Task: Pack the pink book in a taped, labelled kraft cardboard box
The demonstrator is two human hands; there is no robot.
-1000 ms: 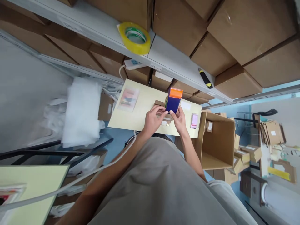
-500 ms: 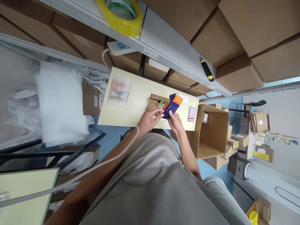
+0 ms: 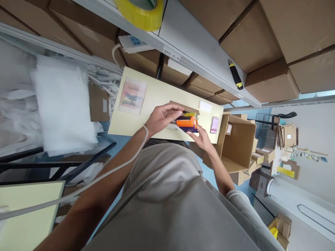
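From the head camera, looking down past a grey shirt, the person's right hand (image 3: 202, 138) holds an orange and dark blue plastic tool (image 3: 186, 123) from below, its grip clamped on the tool's underside. The tool lies on its side just above the near edge of the pale yellow worktop (image 3: 157, 99). It touches a small brown cardboard box (image 3: 188, 108) that stands on the worktop. The left hand (image 3: 162, 118) reaches in from the other side, fingers curled down at the box and the tool's orange end; I cannot tell whether that grip is closed on anything. A large open cardboard box (image 3: 239, 144) sits to the right beside the worktop. On the grey metal shelf (image 3: 188, 42) above lie a yellow tape roll (image 3: 142, 12) and a black and yellow utility knife (image 3: 236, 74), well apart
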